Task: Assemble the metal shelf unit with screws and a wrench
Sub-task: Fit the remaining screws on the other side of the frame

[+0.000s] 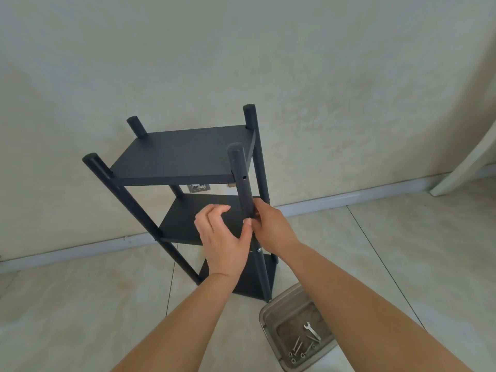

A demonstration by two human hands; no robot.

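Upright, shelf unit [188,157] posts point up; right hand [271,226] grips one.

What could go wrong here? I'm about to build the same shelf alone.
The front right post shows an empty hole beside the top shelf, so that corner may sag. Both hands, left hand and right hand, are at the post, while the wrench and screws lie in the tray underfoot.

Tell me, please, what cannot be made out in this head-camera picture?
- Joint between the near right black metal post and the middle shelf: hidden behind the left hand and right hand.
- Whether either hand holds a screw: fingers cover it.
- Screws and nuts in the metal tray: too small to count.
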